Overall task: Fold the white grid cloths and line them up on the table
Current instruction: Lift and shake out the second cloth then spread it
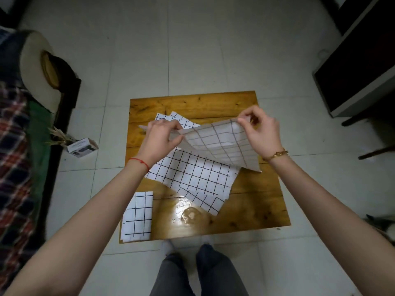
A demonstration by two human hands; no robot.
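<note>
1. Fingers of both hands pinch the far edge of one white cloth printed with a dark square grid [222, 144]: the left hand [162, 135] nips its left corner between thumb and fingertips, and the right hand [261, 130] nips its right corner the same way. The held cloth hangs in the air above the counter, its underside facing the camera and its near edge drooping toward the pile, most likely lifted free so it can be folded on its own.
2. Underneath stands a square, glossy, honey-coloured wooden counter [260, 201], set low on a pale tiled floor [192, 50].
3. A loose pile of unfolded white grid cloths [192, 174] lies spread across the middle of the counter, overlapping at angles, waiting their turn.
4. One folded white grid cloth [137, 216], a neat upright rectangle, lies flat at the counter's near left corner, well apart from the pile. It seems to mark the start of the row.
5. To the left, a bed with a red and blue plaid blanket [12, 146] runs along the edge of view.
6. A small white cardboard box [82, 147] lies on the floor beside the bed.
</note>
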